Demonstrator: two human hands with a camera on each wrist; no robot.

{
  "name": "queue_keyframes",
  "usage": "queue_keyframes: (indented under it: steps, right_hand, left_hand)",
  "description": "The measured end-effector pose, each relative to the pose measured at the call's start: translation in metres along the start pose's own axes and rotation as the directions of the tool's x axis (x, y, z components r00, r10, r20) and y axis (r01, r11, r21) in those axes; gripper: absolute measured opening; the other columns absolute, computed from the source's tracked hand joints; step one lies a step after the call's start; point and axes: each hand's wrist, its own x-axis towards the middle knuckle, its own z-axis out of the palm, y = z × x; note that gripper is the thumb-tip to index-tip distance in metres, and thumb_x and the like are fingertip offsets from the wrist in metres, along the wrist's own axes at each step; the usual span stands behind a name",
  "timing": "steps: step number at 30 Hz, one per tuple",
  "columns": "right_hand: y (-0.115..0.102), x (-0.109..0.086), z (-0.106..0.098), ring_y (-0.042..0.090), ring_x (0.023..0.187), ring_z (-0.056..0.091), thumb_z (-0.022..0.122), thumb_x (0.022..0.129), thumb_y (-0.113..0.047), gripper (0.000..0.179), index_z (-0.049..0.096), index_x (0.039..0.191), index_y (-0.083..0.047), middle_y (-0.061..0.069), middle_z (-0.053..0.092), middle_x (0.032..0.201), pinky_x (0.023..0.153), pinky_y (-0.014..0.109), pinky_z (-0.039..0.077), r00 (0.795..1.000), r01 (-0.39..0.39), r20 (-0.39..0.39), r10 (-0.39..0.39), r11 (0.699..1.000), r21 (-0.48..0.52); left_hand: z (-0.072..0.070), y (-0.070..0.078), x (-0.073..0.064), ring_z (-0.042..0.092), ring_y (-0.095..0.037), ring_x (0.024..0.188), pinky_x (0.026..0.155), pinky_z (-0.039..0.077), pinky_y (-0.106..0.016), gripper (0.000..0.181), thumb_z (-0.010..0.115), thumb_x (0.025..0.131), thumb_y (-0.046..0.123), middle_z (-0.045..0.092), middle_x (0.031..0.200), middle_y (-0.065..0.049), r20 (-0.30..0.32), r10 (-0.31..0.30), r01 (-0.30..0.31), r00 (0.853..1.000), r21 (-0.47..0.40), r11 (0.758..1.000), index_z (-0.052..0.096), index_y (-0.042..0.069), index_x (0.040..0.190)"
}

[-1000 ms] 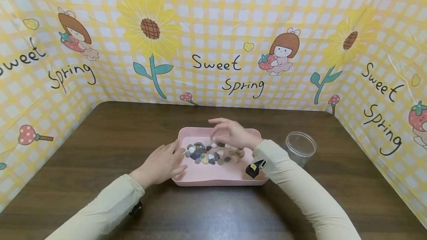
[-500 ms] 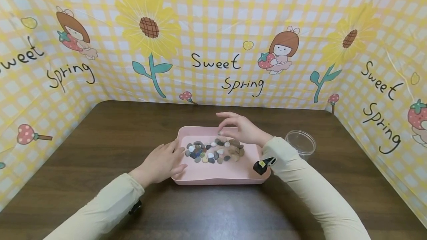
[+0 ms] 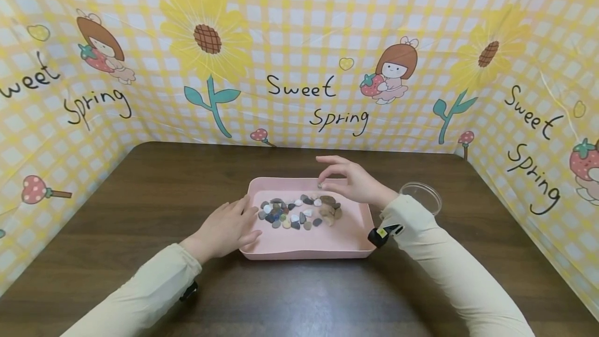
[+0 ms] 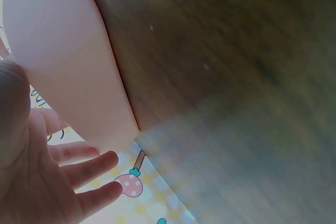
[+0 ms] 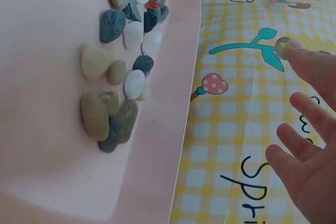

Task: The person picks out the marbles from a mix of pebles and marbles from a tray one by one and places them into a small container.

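A pink tray (image 3: 309,254) holds several pebbles (image 3: 308,214) in grey, white and tan. Among them lie a few coloured glass marbles (image 5: 152,2), best seen in the right wrist view. Over the tray's back right part, my right hand (image 3: 353,181) pinches a small greenish glass marble (image 5: 283,48) between thumb and index finger, its other fingers spread. My left hand (image 3: 223,230) lies at the tray's left side with fingers extended, holding nothing. In the left wrist view its fingers stand beside the tray's outer wall (image 4: 68,51).
A clear round jar (image 3: 437,204) stands right of the tray, partly hidden behind my right sleeve (image 3: 421,233). The dark wooden table (image 3: 187,181) meets a yellow checked cloth (image 3: 299,30) at its back and sides.
My right hand has moved right and slightly up over the tray, carrying the marble, and its sleeve covers more of the jar. The left hand has stayed put.
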Motion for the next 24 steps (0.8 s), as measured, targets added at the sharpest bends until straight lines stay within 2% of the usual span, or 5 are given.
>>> queue_keyframes:
  steps: [6,17,24]
  right_hand:
    - [0.005,-0.01,-0.007,0.03,0.135,0.038,0.065,0.087,-0.016,0.01,0.069,0.096,-0.016,0.01,0.043,0.145,0.107,0.049,0.037,0.999,-0.044,-0.01,0.044,0.999,0.013]
    - [0.007,-0.023,-0.016,0.031,0.134,0.039,0.065,0.087,-0.016,0.01,0.069,0.097,-0.015,0.012,0.044,0.144,0.106,0.051,0.037,0.997,-0.073,-0.035,0.073,0.997,0.002]
    - [0.011,-0.034,-0.022,0.032,0.132,0.041,0.064,0.087,-0.017,0.01,0.068,0.096,-0.016,0.012,0.044,0.143,0.098,0.051,0.043,0.995,-0.078,-0.067,0.077,0.997,-0.017]
  left_hand:
    - [0.0,0.0,-0.001,0.046,-0.041,0.126,0.104,0.037,-0.055,0.058,0.052,0.09,0.045,0.041,0.141,-0.029,-0.005,0.0,0.0,1.0,0.001,1.0,0.053,0.002,0.129]
    - [0.0,0.0,0.001,0.043,-0.041,0.129,0.105,0.035,-0.056,0.06,0.051,0.09,0.047,0.038,0.143,-0.028,0.024,-0.016,0.016,1.0,-0.019,1.0,0.051,0.002,0.13]
    - [0.0,-0.001,0.0,0.043,-0.041,0.129,0.105,0.035,-0.056,0.06,0.051,0.09,0.047,0.038,0.143,-0.028,0.026,-0.015,0.015,1.0,-0.006,1.0,0.051,0.002,0.13]
